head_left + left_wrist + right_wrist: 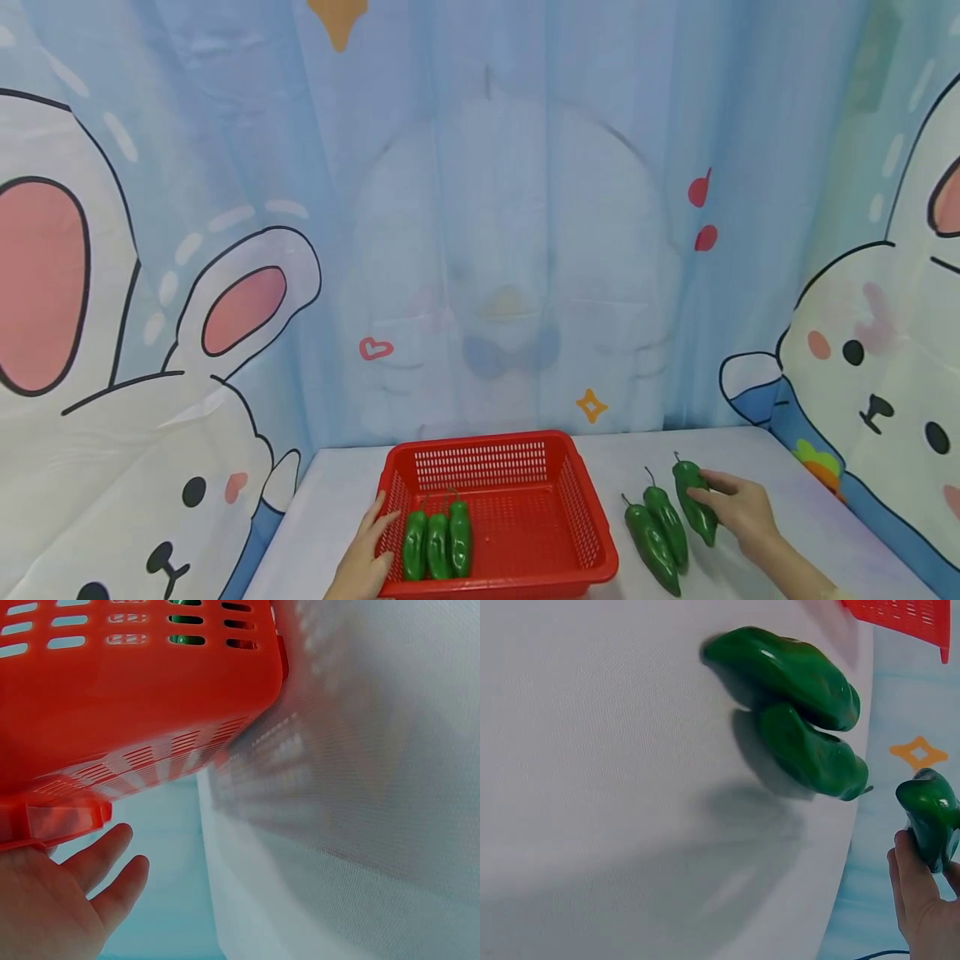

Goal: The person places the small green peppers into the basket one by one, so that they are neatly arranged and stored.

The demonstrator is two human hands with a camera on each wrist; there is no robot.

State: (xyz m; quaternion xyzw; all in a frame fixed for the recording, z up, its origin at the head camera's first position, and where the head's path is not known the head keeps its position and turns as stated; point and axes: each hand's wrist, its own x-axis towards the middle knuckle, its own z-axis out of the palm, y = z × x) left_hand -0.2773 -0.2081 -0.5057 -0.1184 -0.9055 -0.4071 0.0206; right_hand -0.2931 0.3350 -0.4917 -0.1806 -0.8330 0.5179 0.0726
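Pepper (699, 518), glossy, pinched by right hand (741, 512), might slip. Left hand (362, 557), fingers spread, touches basket (480, 442); hard pressing could tilt it.

1. Could read no txt, labels, brands or nos. in any view.
2. Made out red heart outline (376, 348), printed on lower part of blue curtain (495, 217), L of ctr in head view.
3. Spotted orange 4-pt star outline (592, 406), same curtain, R of heart and a bit lower; also visible in R wrist view.
4. Saw 2 red drop-like marks (698, 191), one above other, on curtain, R of ctr.
5. Noted solid gold pointed shape (339, 21) on curtain, cut off at top edge.
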